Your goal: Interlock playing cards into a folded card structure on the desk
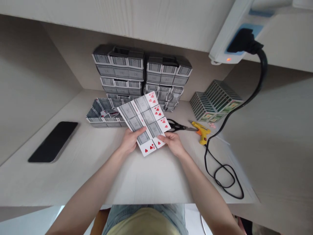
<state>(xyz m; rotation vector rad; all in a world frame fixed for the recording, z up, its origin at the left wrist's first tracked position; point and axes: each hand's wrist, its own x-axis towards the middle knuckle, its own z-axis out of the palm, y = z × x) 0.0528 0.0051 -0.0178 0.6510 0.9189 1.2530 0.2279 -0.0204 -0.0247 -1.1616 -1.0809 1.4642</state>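
A flat panel of joined playing cards (149, 119) is held tilted above the desk. Grey patterned backs cover most of it, and red heart faces show along its right and lower edges. My left hand (130, 140) grips its lower left part, thumb on top. At the lower right edge, my right hand (173, 142) pinches the panel between thumb and fingers. Behind it on the left sits an open box made of cards (106, 122), with loose cards inside. Black scissors (179, 126) lie just beyond my right hand, partly covered by the panel.
Stacked card-built boxes (119, 70) stand against the back wall. A phone (53, 142) lies at left. At right are a yellow glue gun (202, 130), its looping black cable (227, 186) and green-edged card stacks (217, 99). A power strip (234, 36) hangs at upper right.
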